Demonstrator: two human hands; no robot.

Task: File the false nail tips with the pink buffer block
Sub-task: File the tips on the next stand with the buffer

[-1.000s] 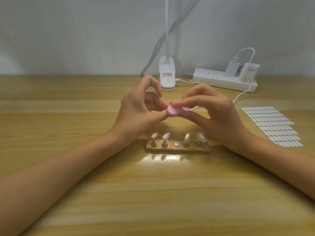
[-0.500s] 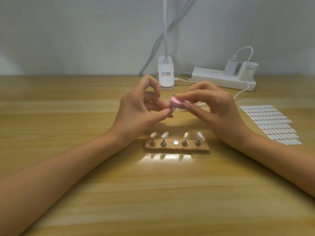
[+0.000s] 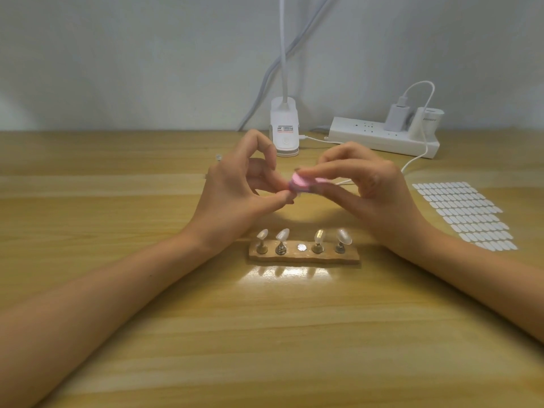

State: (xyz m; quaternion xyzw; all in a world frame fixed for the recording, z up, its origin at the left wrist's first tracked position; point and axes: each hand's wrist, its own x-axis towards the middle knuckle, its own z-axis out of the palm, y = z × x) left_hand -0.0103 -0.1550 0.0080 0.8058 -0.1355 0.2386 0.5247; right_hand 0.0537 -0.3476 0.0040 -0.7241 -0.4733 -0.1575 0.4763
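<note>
The grip of the right hand (image 3: 368, 195) is clasped round the pink buffer block (image 3: 300, 184), thumb under and fingers over, held above the desk (image 3: 117, 319). The left hand (image 3: 232, 198) pinches at the block's near end, by my judgement on a false nail tip that is mostly hidden. Over the last second the block has rocked up and back against that pinch, so filing seems under way. Four tips stand on the holder (image 3: 303, 257); its middle peg is bare.

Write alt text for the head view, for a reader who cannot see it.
A right hand grips a pink buffer block against a small pale piece, mostly hidden, pinched by the left hand, above a wooden table. Nearer the camera, a wooden strip stand holds four clear false nail tips on metal pegs.
</note>
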